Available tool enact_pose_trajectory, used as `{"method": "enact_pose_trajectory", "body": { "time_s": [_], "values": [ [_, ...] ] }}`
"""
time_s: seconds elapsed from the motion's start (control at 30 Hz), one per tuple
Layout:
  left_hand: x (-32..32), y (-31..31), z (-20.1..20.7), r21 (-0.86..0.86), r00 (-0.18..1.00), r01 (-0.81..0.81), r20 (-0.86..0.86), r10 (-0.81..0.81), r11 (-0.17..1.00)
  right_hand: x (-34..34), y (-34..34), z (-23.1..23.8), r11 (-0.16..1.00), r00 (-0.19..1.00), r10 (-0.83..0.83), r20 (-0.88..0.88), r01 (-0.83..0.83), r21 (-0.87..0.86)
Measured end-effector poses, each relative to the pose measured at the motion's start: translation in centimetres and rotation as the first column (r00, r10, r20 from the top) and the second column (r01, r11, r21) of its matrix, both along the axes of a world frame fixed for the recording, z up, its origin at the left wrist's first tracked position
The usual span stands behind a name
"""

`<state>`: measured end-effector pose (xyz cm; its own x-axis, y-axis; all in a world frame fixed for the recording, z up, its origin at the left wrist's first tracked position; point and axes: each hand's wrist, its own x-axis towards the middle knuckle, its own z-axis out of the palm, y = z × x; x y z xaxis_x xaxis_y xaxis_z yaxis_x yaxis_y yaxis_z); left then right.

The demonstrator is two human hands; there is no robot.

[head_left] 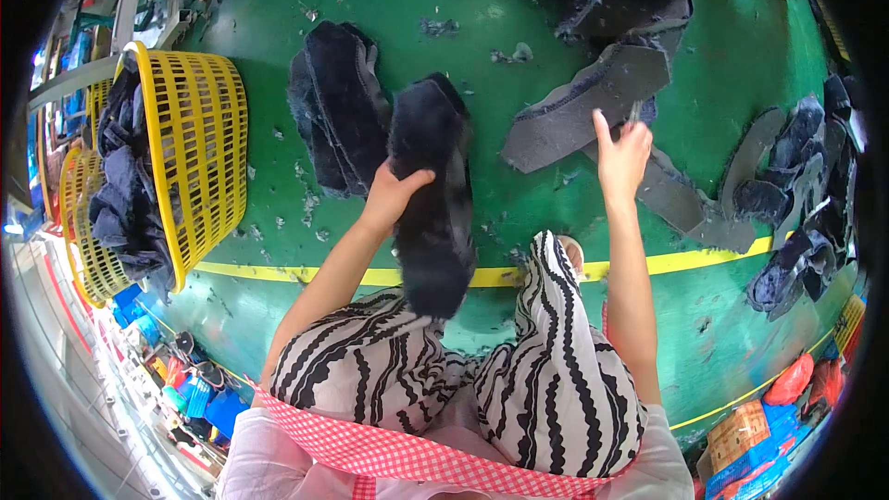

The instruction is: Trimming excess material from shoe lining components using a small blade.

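Note:
My left hand [396,194] is closed around a long strip of dark navy plush fabric [431,130], which hangs down over my knee, its lower end blurred. Just beyond it to the left, a small pile of similar plush pieces [338,102] lies on the green floor. My right hand [622,159] has its fingers curled and thumb raised, with a small shiny metal tool [635,111] poking out; its exact kind is hard to make out. Past that hand lies a chain of grey-backed fabric strips [597,97], one end running off toward the right.
A yellow plastic basket [199,139] full of dark fabric stands at the left. More fabric strips [787,176] are heaped at the right. Lint scraps [512,55] dot the floor, crossed by a yellow line [667,264]. A woven box [738,435] sits at lower right.

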<state>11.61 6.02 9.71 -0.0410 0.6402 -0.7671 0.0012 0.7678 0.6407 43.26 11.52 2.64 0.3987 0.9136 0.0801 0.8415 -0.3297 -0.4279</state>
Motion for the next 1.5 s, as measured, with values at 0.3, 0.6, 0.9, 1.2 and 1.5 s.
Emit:
{"method": "enact_pose_trajectory", "body": {
  "time_s": [0.3,0.6,0.9,1.2,1.5],
  "values": [
    [2.1,2.5,0.0,0.142,0.981,-0.188,0.066,0.180,0.972,-7.5,-0.6,9.7,0.835,0.762,0.527,-0.377,-0.547,0.062],
    [3.0,0.7,0.0,-0.056,0.954,-0.021,0.297,0.037,0.998,-7.6,-4.9,7.3,0.764,0.169,-0.341,-0.925,-0.524,-0.378],
    [2.7,0.6,0.1,-0.056,0.984,0.010,0.179,0.000,0.998,-5.9,-1.8,6.1,0.568,0.005,-0.591,-0.807,-0.708,-0.420],
    [2.2,0.5,0.2,-0.017,0.987,0.043,0.153,-0.040,0.999,-5.5,-1.3,6.8,0.510,-0.043,-0.646,-0.762,-0.767,-0.389],
    [1.9,0.6,0.5,-0.024,0.982,0.113,0.155,-0.108,0.993,-5.1,-1.9,5.3,0.725,-0.134,-0.529,-0.838,-0.585,-0.364]
  ]
}}
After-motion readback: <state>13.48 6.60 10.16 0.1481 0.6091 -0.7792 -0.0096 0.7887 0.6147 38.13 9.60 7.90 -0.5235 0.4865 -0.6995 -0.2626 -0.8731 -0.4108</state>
